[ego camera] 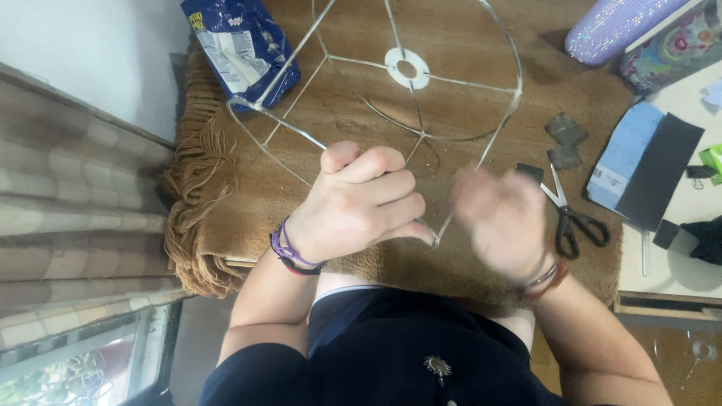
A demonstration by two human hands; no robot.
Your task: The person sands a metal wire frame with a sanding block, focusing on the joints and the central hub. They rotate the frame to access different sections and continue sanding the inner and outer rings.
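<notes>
At the near edge of the tabletop (pixel 451 45), a wire frame (pixel 391 98) is being gripped by the left hand (pixel 361 199), whose fingers (pixel 391 184) are curled shut around one thin rod of the frame's nearer ring. The right hand (pixel 500 214) is being held just beside it, at the same near rim, but it is blurred, so how far it is open, and whether the wire is being touched, cannot be told. The left hand is the nearer one to the frame's middle.

From the grip, the frame is lying away toward the far edge, tipped on its side, with its axis running from the hands outward. It is being seen as a lampshade skeleton: two pale metal rings joined by straight struts, with spokes meeting at a flat white washer (pixel 407 68) in the centre. No cover is on it; the brown mat (pixel 226 210) is showing through everywhere.

A fringed edge of the mat is hanging off the left side. A blue bag (pixel 241 45) is lying at the far left corner, touching the frame's ring. Scissors (pixel 571 214) are lying just right of the right hand, with dark scraps (pixel 565 139) beyond them and a black sheet (pixel 662 173) on a pale blue card (pixel 620 154) further right. A glittery roll (pixel 609 26) is resting at the far right corner.
</notes>
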